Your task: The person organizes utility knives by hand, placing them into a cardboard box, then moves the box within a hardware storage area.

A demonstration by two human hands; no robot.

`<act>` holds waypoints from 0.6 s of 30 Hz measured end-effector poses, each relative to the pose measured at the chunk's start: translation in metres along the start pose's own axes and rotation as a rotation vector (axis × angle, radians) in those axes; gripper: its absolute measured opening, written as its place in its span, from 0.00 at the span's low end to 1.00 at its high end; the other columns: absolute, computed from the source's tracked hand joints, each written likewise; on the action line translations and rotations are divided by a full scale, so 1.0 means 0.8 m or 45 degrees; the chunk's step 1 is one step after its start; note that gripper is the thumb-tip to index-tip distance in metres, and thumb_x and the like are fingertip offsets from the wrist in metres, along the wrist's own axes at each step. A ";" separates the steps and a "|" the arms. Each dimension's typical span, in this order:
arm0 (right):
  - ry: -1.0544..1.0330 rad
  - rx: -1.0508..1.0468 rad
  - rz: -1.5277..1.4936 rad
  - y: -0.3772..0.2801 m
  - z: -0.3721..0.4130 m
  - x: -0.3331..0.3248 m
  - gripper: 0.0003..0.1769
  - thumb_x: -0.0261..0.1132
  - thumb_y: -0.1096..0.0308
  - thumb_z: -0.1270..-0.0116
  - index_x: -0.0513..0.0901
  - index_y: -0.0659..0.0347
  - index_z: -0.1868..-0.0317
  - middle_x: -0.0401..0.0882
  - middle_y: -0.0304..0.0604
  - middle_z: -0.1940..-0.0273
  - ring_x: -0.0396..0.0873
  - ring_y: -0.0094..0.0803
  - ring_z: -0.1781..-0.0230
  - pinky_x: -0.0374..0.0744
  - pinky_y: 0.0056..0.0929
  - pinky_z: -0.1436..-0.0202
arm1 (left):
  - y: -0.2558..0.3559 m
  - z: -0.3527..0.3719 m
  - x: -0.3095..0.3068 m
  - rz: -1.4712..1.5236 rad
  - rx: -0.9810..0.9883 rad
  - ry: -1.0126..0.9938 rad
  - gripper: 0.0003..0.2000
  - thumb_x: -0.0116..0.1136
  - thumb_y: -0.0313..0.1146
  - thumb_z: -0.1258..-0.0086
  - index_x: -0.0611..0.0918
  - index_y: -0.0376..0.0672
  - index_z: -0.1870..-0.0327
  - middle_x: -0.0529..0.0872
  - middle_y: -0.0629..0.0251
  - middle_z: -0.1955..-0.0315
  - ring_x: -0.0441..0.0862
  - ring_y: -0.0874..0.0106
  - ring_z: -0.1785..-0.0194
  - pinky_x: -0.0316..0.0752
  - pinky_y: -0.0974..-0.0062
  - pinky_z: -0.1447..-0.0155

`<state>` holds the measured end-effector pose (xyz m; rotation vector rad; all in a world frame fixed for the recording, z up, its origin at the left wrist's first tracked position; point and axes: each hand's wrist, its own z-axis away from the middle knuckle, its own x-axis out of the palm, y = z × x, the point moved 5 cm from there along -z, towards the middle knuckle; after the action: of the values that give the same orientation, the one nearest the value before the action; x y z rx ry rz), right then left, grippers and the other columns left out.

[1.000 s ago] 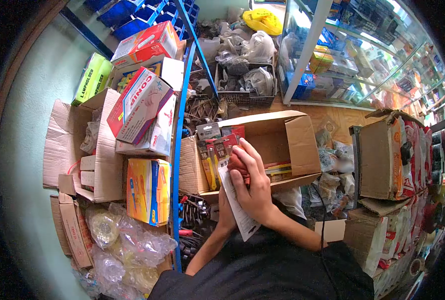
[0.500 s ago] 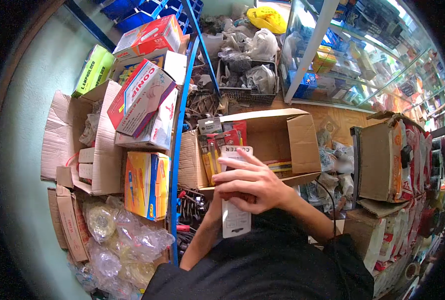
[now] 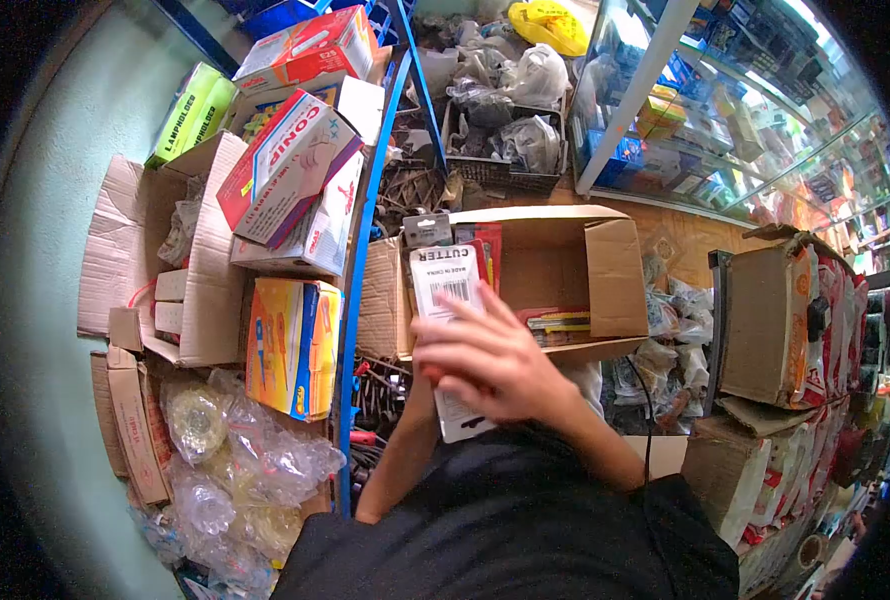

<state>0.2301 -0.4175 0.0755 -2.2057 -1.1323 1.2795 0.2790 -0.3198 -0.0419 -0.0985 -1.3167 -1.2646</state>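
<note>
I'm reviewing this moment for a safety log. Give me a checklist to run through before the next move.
1. Label on the white card readable: ok; "CUTTER" and "MADE IN CHINA" show, upside down in this view.
2. Right hand grip firm: cannot tell; it is over the card, fingers blurred.
3. Left hand grip firm: cannot tell; it is mostly hidden behind the card.
4. Cardboard carton open at the top: ok.
5. Whole card unobstructed in view: not ok; the right hand covers its middle.
6. Red-and-white box on the left stack squared up: not ok; it lies askew.
</note>
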 end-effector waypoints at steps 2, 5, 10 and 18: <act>0.110 0.094 -0.031 0.013 -0.012 -0.008 0.20 0.67 0.64 0.32 0.83 0.53 0.40 0.77 0.46 0.33 0.67 0.51 0.25 0.54 0.58 0.20 | 0.001 0.000 0.001 -0.003 0.012 -0.003 0.25 0.40 0.52 0.17 0.70 0.41 0.32 0.79 0.59 0.46 0.81 0.68 0.47 0.80 0.67 0.45; 0.092 0.121 -0.129 0.006 -0.012 0.001 0.20 0.67 0.66 0.31 0.82 0.55 0.39 0.78 0.46 0.34 0.68 0.52 0.26 0.58 0.58 0.21 | 0.008 -0.007 0.006 0.019 0.044 -0.018 0.25 0.40 0.53 0.17 0.70 0.42 0.33 0.80 0.60 0.47 0.82 0.68 0.48 0.81 0.68 0.46; -0.083 0.018 -0.315 -0.016 0.022 0.028 0.22 0.69 0.66 0.32 0.82 0.52 0.38 0.79 0.42 0.35 0.69 0.46 0.26 0.62 0.56 0.22 | 0.043 -0.024 0.002 0.180 0.185 -0.027 0.26 0.40 0.54 0.17 0.71 0.42 0.34 0.81 0.60 0.50 0.84 0.68 0.51 0.82 0.68 0.49; 0.228 0.077 -0.048 -0.012 0.045 0.020 0.25 0.73 0.67 0.37 0.81 0.58 0.39 0.79 0.44 0.36 0.72 0.49 0.29 0.73 0.47 0.27 | 0.064 -0.014 0.004 0.346 0.347 -0.051 0.26 0.40 0.56 0.18 0.72 0.43 0.35 0.84 0.61 0.54 0.86 0.69 0.56 0.85 0.69 0.54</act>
<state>0.1999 -0.4022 0.0530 -2.1932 -1.0476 1.0630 0.3218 -0.3089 -0.0143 -0.1063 -1.4448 -0.8508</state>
